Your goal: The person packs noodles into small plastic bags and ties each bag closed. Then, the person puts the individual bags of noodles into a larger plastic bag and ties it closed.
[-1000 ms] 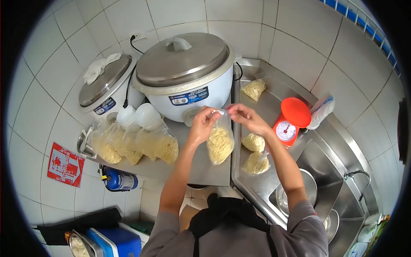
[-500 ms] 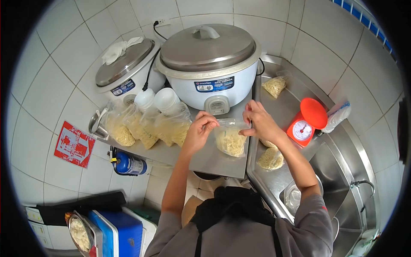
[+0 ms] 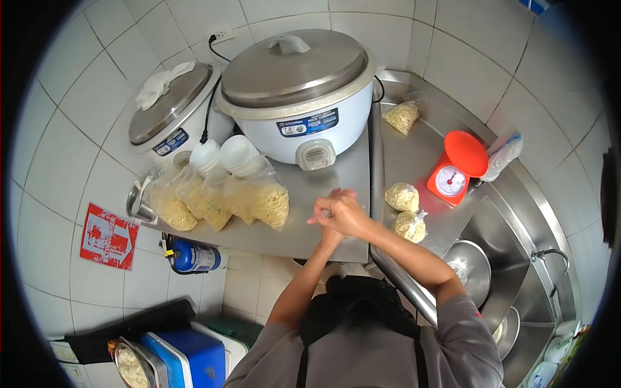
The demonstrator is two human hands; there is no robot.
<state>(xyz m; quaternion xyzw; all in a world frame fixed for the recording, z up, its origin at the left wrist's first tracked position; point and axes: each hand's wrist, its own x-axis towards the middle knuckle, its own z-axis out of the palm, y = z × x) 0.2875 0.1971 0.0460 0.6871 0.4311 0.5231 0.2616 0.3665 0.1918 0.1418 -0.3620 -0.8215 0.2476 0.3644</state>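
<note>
Hands (image 3: 346,213) together, noodle bags (image 3: 270,205) either side

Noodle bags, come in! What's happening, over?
Right hand overlaps left hand, grip hidden. Noodle bags on both sides. Large rice cooker beyond; nothing visibly blocking.

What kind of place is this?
Most likely a commercial or canteen kitchen: there's an oversized rice cooker on a steel counter, a steel sink, and several bags of what look like noodles.
</note>
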